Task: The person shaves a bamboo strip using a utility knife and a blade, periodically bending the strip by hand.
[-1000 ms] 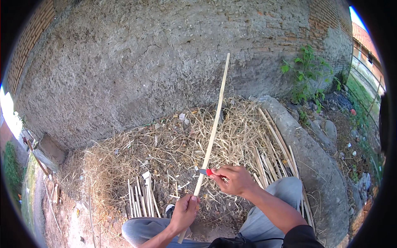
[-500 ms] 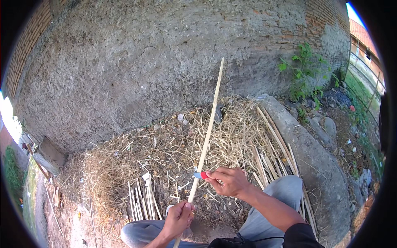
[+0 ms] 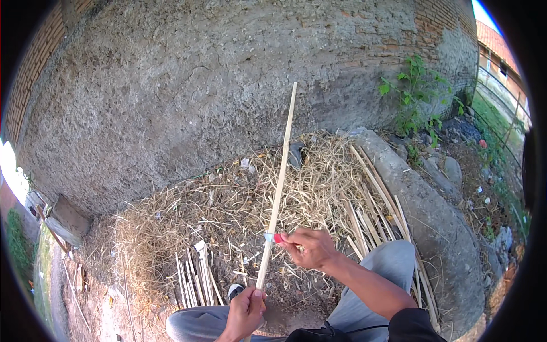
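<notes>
A long pale bamboo strip [image 3: 280, 188] slants up and away in front of me, its far tip standing before the wall. My left hand [image 3: 247, 306] is closed round it near the lower end. Higher up the strip, my right hand [image 3: 309, 247] grips a knife by its red handle [image 3: 278, 237]. The short blade [image 3: 268, 236] lies across the strip and touches it. Fingers cover most of the handle.
Split strips lie in a bundle [image 3: 195, 276] on the left and a longer pile [image 3: 376, 219] on the right. Curly shavings [image 3: 319, 188] cover the ground. A large stone slab [image 3: 433, 228] is at the right; a rough wall [image 3: 171, 97] stands behind.
The bamboo strip's far end has swung left and stands more upright. The blade has shifted slightly up and left along with it. My left hand stays closed round the strip.
</notes>
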Demonstrator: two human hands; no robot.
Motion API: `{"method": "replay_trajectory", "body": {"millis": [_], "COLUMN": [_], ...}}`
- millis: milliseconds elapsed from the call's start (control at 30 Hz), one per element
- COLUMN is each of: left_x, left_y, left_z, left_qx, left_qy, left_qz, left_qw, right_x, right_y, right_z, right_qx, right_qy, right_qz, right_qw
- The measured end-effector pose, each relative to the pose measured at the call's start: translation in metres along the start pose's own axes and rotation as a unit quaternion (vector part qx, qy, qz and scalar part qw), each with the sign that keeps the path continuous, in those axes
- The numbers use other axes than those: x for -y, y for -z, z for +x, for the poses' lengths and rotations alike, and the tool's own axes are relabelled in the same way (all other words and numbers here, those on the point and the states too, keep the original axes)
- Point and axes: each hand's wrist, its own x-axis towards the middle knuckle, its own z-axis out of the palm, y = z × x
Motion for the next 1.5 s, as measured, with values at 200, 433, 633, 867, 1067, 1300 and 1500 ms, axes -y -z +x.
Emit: {"method": "replay_trajectory", "body": {"millis": [200, 433, 633, 867, 1067, 1300, 1500], "left_x": [-0.027, -0.014, -0.001, 0.008, 0.015, 0.059, 0.023], "left_y": [-0.008, 0.0, 0.01, 0.023, 0.027, 0.048, 0.081], "left_z": [-0.017, -0.047, -0.081, -0.114, -0.119, -0.144, -0.159], "left_qx": [-0.046, -0.048, -0.04, -0.035, -0.049, -0.022, -0.069], "left_qy": [-0.052, -0.044, -0.047, 0.031, 0.072, 0.22, 0.163], "left_qz": [0.025, 0.131, 0.124, 0.157, 0.145, -0.038, 0.076], "left_qw": [0.997, 0.989, 0.99, 0.987, 0.986, 0.975, 0.981], "right_x": [-0.007, -0.035, -0.054, -0.073, -0.085, -0.127, -0.117], "right_y": [0.009, 0.006, 0.003, 0.007, -0.008, 0.001, 0.01], "right_z": [0.002, 0.003, 0.008, 0.01, 0.001, -0.015, -0.011], "right_qx": [0.008, -0.012, -0.042, -0.028, -0.044, 0.102, -0.074], "right_qy": [-0.04, -0.089, -0.131, -0.126, -0.109, -0.428, -0.391], "right_qz": [0.006, -0.012, -0.016, -0.024, -0.084, -0.108, -0.06], "right_qw": [0.999, 0.996, 0.99, 0.991, 0.989, 0.891, 0.915]}}
